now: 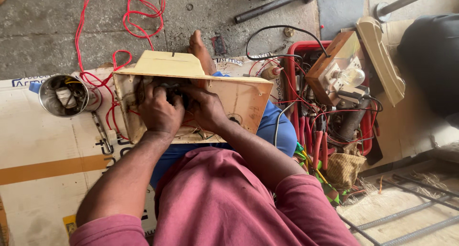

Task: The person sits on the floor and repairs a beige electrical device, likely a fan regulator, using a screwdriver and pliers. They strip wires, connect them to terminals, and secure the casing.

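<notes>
- Head view: we look straight down on a seated person in a dull pink shirt (224,203), blue cloth over the lap.
- A cream plastic housing (239,95), boxy with a slanted top panel, lies open on the lap, its hollow side facing up.
- Left hand (160,111) is sunk into the housing's cavity, knuckles up, fingers curled down onto dark parts inside; we cannot tell what they grip.
- Right hand (206,107) sits just beside it, fingers bent into the same cavity, tips hidden; grip not readable.
- Thin red wire (128,17) loops over rough grey concrete and trails down to the housing's left edge.
- A shiny steel cup (64,95), round, lies on its side to the left on flattened cardboard (38,150).
- The cardboard is pale, with an orange band and dark print along its top edge.
- A red plastic crate (367,126) to the right is crammed with wires and red-handled pliers.
- A wooden board with a clear bulb (351,76) rests across the crate's top.
- A second cream casing piece (380,59), long and curved, lies just beyond the board.
</notes>
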